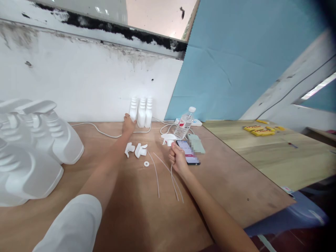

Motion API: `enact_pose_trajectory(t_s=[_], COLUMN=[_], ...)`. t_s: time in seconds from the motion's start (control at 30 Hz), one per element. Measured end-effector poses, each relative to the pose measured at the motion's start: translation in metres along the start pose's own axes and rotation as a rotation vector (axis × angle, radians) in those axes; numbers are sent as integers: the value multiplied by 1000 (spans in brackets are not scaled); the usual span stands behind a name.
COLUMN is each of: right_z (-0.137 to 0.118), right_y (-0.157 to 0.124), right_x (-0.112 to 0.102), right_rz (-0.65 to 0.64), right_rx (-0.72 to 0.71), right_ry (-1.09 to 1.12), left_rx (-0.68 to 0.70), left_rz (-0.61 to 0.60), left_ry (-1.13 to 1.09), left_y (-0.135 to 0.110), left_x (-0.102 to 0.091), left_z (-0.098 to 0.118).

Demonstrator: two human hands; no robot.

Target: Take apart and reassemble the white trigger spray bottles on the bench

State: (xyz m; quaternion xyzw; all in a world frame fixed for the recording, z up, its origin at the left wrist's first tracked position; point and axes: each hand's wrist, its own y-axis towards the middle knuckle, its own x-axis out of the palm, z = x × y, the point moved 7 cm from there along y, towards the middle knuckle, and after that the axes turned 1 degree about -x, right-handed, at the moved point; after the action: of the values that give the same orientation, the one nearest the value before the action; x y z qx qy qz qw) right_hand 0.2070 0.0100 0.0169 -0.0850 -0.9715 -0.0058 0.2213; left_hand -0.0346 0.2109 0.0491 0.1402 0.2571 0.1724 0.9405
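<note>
My left hand reaches to the back of the table, its fingers closed around the lower part of a white ribbed-neck bottle. Two similar white bottles stand just right of it, against the wall. In my closed right hand is a white trigger spray head, and a thin tube hangs down below the fist. Between my arms lie two more spray heads, a small white ring and loose thin tubes.
Several large white bottles crowd the left side. Near my right hand are a phone, a pale green case, a clear water bottle and a power strip. A cable runs along the wall. Yellow pieces lie far right.
</note>
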Motion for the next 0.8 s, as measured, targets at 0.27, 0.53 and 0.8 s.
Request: enact_pose_trajectory(t_s=[0.27,0.53,0.8], right_z=[4,-5,-17], right_y=[1,3,-3], right_x=[0,5,3], right_rz=[-18,-37,84], right_rx=[-35,-252,-484], right_ry=[-30,-216,-572], left_rx=[-19,77,106], left_rz=[-30,4,-7], left_ry=[-45,-220,-277], left_y=[6,-47,-132], left_x=[9,-46,-102], left_z=[-5,-17,-16])
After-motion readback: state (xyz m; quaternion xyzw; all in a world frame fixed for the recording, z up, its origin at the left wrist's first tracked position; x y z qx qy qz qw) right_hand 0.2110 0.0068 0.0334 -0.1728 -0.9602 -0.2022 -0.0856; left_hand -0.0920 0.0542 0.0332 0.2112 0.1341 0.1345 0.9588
